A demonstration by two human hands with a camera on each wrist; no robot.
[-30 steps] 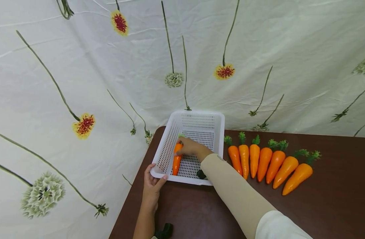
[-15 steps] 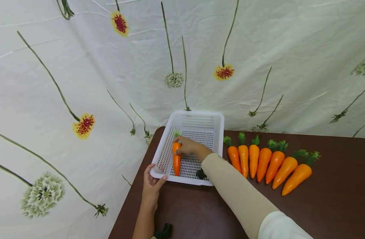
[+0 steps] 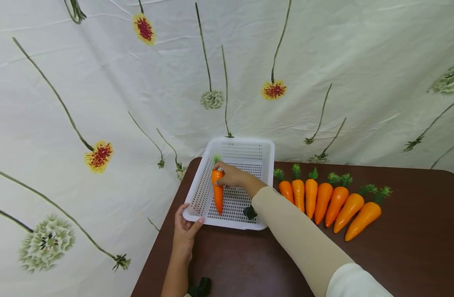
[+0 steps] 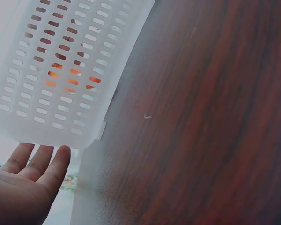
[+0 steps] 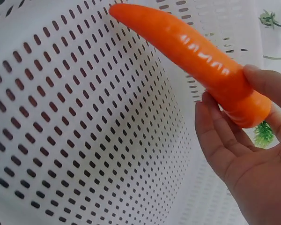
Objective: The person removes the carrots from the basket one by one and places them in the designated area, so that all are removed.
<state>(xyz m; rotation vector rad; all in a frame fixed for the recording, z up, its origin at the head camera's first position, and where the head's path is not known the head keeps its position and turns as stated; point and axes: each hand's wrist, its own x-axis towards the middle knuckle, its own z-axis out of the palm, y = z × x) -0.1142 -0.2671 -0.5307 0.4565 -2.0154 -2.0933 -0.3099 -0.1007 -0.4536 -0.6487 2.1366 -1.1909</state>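
Note:
A white slotted plastic basket (image 3: 249,141) stands at the table's back left. Inside it, my right hand (image 3: 232,175) grips an orange carrot (image 3: 218,196) near its thick leafy end, thumb on one side and fingers on the other. The carrot's tip points toward the basket's near side. In the right wrist view the glossy carrot (image 5: 187,47) slants over the slotted floor, its green top mostly hidden behind the hand (image 5: 257,168). My left hand (image 3: 184,235) holds the basket's near left corner, thumb at the rim. The left wrist view shows the fingers (image 4: 56,168) under the basket's edge.
Several orange carrots (image 3: 337,206) with green tops lie in a fanned row on the dark brown table (image 3: 416,239), right of the basket. A floral white cloth (image 3: 156,82) hangs behind. My right sleeve (image 3: 294,235) crosses the basket's near right corner.
The right hand has shifted slightly away from me with the carrot, whose green top now shows beyond the fingers. The left hand keeps its hold on the basket; the head view has shifted slightly.

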